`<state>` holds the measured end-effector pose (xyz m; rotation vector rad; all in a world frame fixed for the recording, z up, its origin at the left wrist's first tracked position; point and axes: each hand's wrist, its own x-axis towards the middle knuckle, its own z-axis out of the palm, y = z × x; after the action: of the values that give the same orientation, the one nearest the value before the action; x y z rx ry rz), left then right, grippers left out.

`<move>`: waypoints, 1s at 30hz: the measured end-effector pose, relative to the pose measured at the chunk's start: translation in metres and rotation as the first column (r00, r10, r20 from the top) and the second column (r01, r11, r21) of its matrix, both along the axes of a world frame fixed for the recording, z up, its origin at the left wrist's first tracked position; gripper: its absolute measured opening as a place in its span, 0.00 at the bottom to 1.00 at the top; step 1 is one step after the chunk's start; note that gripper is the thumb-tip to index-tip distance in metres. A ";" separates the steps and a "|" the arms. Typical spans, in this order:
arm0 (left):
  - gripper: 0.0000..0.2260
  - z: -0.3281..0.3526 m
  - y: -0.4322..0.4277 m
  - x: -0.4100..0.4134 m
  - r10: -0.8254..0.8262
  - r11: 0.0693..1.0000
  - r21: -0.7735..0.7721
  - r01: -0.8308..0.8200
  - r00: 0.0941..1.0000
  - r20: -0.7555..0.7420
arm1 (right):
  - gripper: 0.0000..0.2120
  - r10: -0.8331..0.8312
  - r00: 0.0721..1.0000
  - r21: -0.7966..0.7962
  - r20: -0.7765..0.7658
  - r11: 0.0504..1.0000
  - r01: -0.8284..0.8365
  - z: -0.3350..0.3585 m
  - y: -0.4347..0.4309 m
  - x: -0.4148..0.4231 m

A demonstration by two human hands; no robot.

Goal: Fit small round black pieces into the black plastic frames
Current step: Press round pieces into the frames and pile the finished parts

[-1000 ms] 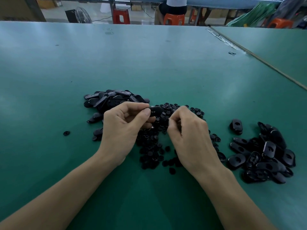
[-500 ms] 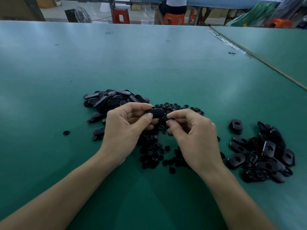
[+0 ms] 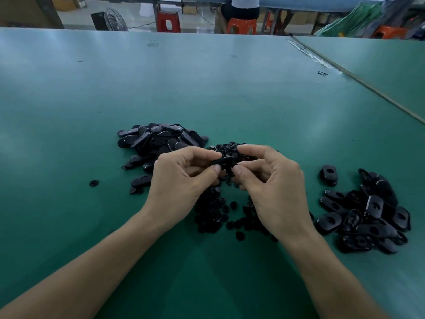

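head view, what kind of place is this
Probably a small factory assembly bench: a long green worktable, heaps of identical black frames on either side of a pile of small round pieces, and plastic stools behind.

Dim, soft glare, wide-angle edge distortion

Left hand (image 3: 184, 178) and right hand (image 3: 273, 187) fingertip to fingertip, thumbs and forefingers pinching opposite ends of one frame (image 3: 222, 160), forearms angled inward
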<state>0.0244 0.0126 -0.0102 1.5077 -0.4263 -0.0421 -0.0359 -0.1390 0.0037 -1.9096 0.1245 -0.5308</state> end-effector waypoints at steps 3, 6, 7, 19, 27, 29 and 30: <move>0.11 0.001 0.000 0.000 -0.013 1.000 0.024 0.013 1.000 0.012 | 0.13 0.015 1.000 -0.013 0.015 1.000 -0.015 0.001 0.002 0.000; 0.11 0.002 -0.001 -0.001 -0.031 0.999 0.032 0.030 0.999 0.019 | 0.12 0.012 0.999 -0.053 0.034 0.999 -0.011 0.003 0.003 -0.001; 0.11 0.002 -0.001 -0.002 -0.033 0.999 0.038 0.032 0.999 0.023 | 0.11 0.007 0.999 -0.061 0.035 0.998 -0.005 0.004 0.003 -0.001; 0.12 0.001 0.000 -0.001 -0.051 0.997 0.067 0.049 0.998 0.030 | 0.10 -0.009 1.000 -0.104 -0.027 0.995 0.006 0.004 0.006 -0.002; 0.10 0.001 0.000 -0.001 -0.067 0.992 0.107 0.060 0.995 0.070 | 0.10 -0.020 0.999 -0.181 -0.024 0.983 0.016 0.004 0.007 -0.003; 0.09 0.001 -0.001 -0.002 -0.063 0.991 0.123 0.053 0.994 0.085 | 0.12 -0.028 0.999 -0.184 -0.032 0.983 0.022 0.004 0.008 -0.003; 0.09 0.001 -0.001 -0.003 -0.057 0.990 0.135 0.044 0.994 0.093 | 0.12 -0.031 0.999 -0.194 -0.035 0.981 0.024 0.004 0.008 -0.003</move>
<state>0.0218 0.0113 -0.0091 1.6342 -0.5487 -0.0378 -0.0389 -0.1311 0.0073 -2.1111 0.1278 -0.5420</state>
